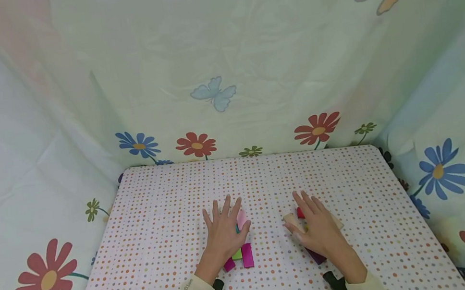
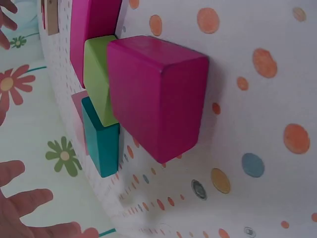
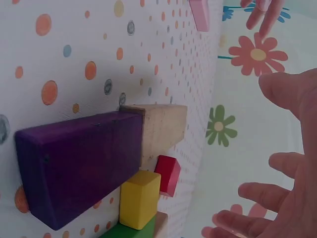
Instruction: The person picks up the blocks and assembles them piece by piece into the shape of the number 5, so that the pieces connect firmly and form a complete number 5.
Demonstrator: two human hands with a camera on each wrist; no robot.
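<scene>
My left hand (image 1: 222, 233), fingers spread, hovers over a small group of painted blocks. In the left wrist view this group has a magenta block (image 2: 153, 94) nearest, then a lime green block (image 2: 98, 74), a teal block (image 2: 101, 139), a pale pink block (image 2: 79, 119) and another magenta block (image 2: 94, 34). Above a second group is my right hand (image 1: 322, 233), its fingers extended and holding nothing. That group shows a dark purple block (image 3: 84, 168), a bare wood block (image 3: 168, 131), a red block (image 3: 167, 176), a yellow block (image 3: 139, 198) and a partly hidden green block (image 3: 131, 230).
A table (image 1: 156, 198) with a dotted cover bears both groups, a gap of tabletop between them. Behind and at both sides hangs a curtain (image 1: 246, 41) printed with flowers and butterflies. Dark straps (image 1: 334, 281) show at the wrists.
</scene>
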